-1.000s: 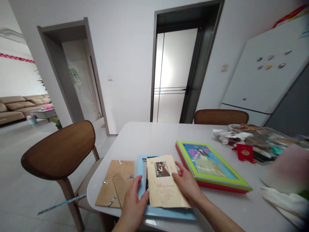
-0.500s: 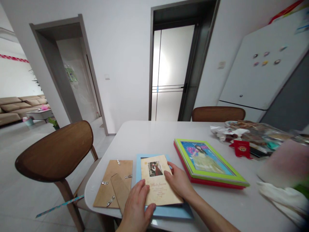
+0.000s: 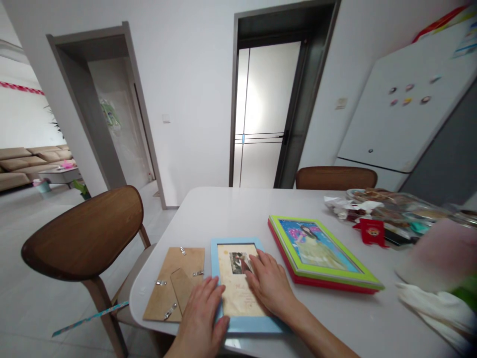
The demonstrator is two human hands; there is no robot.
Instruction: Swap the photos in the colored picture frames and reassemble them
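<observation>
A light blue frame (image 3: pixel 257 325) lies flat near the table's front edge. Inside its opening sits a cream printed sheet (image 3: pixel 236 293) with a small photo. My right hand (image 3: pixel 271 284) rests on the sheet's right part, fingers spread. My left hand (image 3: pixel 203 315) is at the frame's left edge, fingers apart, partly over the brown backing board (image 3: pixel 160 298). That board has metal clips and a stand flap and lies left of the frame. To the right, a green frame (image 3: pixel 363 279) with a picture of a figure in a pale dress lies on a red one (image 3: pixel 316 282).
Brown chairs stand at the left (image 3: pixel 85 233) and behind the table (image 3: pixel 337 178). On the table's right side are a red packet (image 3: pixel 372 231), a dark flat object, plastic-wrapped items, a pinkish translucent object (image 3: pixel 437 253) and white cloth (image 3: pixel 428 306).
The cream sheet has gone from lying over the blue frame to lying within its opening. My right hand let go of its edge and spread over it; my left hand shifted slightly left.
</observation>
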